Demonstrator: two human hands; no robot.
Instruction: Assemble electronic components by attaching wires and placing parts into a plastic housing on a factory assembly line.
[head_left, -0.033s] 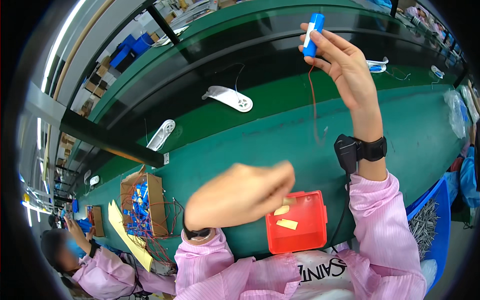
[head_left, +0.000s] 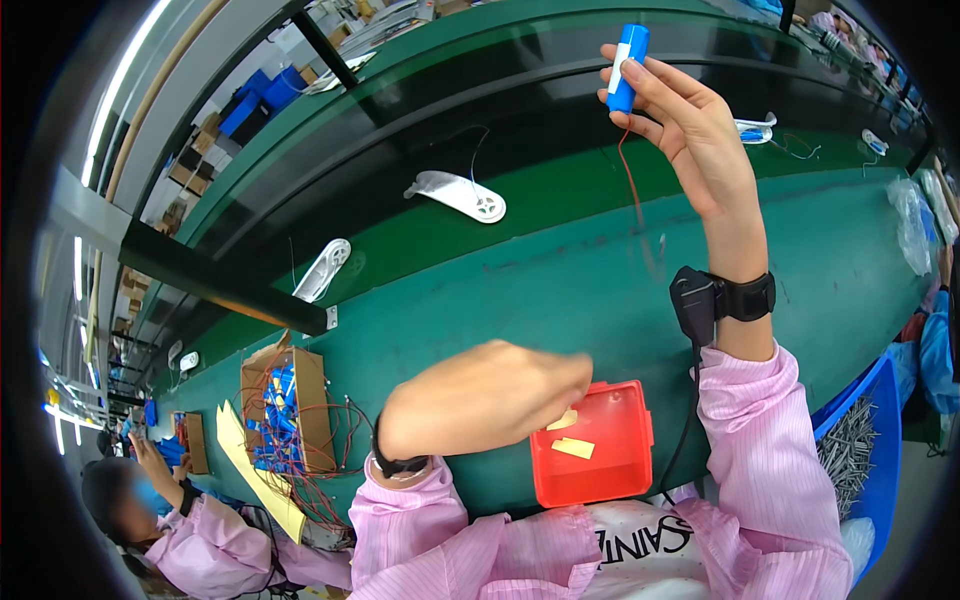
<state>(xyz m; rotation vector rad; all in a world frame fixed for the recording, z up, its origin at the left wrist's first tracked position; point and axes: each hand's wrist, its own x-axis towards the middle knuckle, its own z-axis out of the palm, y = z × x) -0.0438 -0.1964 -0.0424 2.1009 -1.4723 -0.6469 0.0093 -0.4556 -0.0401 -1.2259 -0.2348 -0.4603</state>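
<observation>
My right hand (head_left: 690,125) is raised over the far side of the bench and pinches a blue cylindrical battery (head_left: 628,70). The battery has a white label, and a thin red wire (head_left: 629,170) hangs from its lower end. Low over the left rim of an open red plastic box (head_left: 625,440) is my left hand (head_left: 490,390), a little blurred. Its fingers are curled together and point right; anything between them is hidden. Inside the box lie pale yellow slips (head_left: 573,448), one of them close under the left fingertips.
Left on the green bench (head_left: 500,300) stands a cardboard box (head_left: 318,400) of blue wired batteries, beside yellow card (head_left: 255,470). White plastic shells (head_left: 460,195) lie beyond the bench. A blue bin (head_left: 880,470) of screws is at right. A co-worker (head_left: 210,535) sits left.
My left hand has shifted slightly down toward the red box. The wire under the battery has swung a little to the right, while my right hand stays almost in place.
</observation>
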